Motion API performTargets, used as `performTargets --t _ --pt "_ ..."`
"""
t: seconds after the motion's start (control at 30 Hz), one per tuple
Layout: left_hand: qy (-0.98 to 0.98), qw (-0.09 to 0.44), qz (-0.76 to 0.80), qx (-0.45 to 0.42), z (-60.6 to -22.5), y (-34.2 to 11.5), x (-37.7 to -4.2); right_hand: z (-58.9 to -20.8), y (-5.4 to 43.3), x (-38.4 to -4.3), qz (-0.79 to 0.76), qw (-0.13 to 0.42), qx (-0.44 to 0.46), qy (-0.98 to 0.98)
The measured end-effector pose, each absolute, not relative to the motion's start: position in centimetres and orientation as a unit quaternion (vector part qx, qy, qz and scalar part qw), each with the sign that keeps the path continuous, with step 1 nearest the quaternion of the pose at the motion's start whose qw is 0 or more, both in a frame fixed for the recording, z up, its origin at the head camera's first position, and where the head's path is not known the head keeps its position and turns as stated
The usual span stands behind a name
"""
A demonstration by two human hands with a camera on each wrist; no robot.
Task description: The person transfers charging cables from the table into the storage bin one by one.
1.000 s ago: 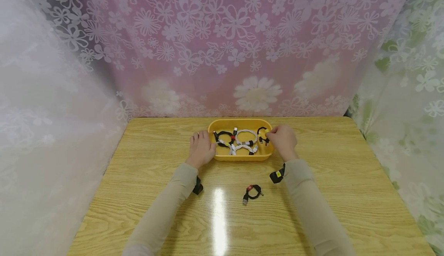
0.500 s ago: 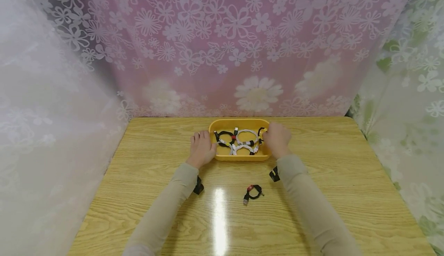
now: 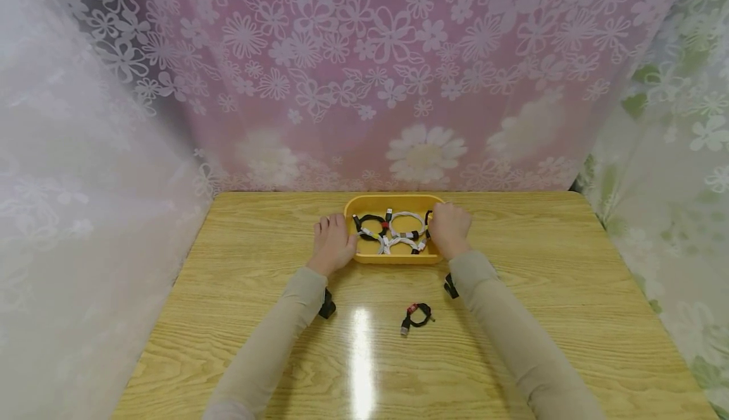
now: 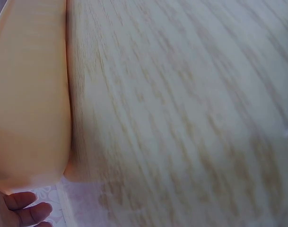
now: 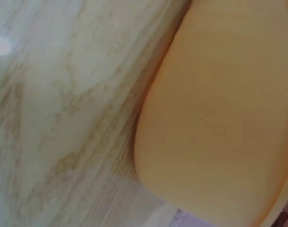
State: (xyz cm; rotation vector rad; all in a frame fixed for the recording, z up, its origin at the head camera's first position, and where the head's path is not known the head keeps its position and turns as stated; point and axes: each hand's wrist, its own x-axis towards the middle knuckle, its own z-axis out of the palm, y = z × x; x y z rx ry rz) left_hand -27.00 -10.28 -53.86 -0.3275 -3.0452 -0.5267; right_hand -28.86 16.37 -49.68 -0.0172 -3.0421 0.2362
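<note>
A yellow plastic bin (image 3: 393,259) stands near the table's back edge. Inside lie several coiled cables: a black one with a red tie (image 3: 373,218), a white one (image 3: 405,214) and more white ones along the front. My left hand (image 3: 332,243) holds the bin's left end, thumb at the rim. My right hand (image 3: 451,229) is over the right end with curled fingers, holding a small black cable (image 3: 428,217) that it mostly covers. In both wrist views the bin's outer wall (image 4: 30,94) fills much of the frame; fingers (image 4: 32,215) show beyond it at bottom left.
Another coiled black cable with a red tie (image 3: 418,315) lies on the wooden table (image 3: 256,230), in front of the bin and between the forearms. A flowered pink curtain (image 3: 342,91) hangs behind the table, with pale curtains at both sides.
My right hand has moved left and lower over the bin's right end, and now hides most of the small black cable. The left hand stays in place.
</note>
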Motion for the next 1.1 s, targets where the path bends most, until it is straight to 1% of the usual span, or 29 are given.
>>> performTargets --t 0.2,0.43,0.67,0.77,0.97,1.1 --pt "-0.980 0.019 -0.166 -0.103 -53.85 -10.20 -27.04 -50.15 16.29 -28.99 0.063 0.046 -0.004 -0.997" --pt "-0.980 0.020 -0.168 -0.102 -54.09 -10.26 -27.19 -50.40 16.02 -28.62 0.047 0.003 -0.006 -0.999" --pt "-0.978 0.029 -0.176 -0.106 -54.33 -10.32 -27.23 -50.68 15.99 -28.16 0.020 -0.005 0.020 -1.000" --pt "-0.978 0.033 -0.176 -0.107 -54.43 -10.35 -27.25 -50.69 15.84 -28.10 0.003 -0.018 0.026 -1.000" --pt "-0.980 0.024 -0.169 -0.104 -54.25 -10.31 -27.19 -50.46 15.55 -28.00 -0.022 -0.035 0.043 -0.998" --pt "-0.980 0.020 -0.168 -0.102 -53.96 -10.24 -27.07 -50.41 15.67 -28.17 -0.019 -0.035 0.048 -0.998"
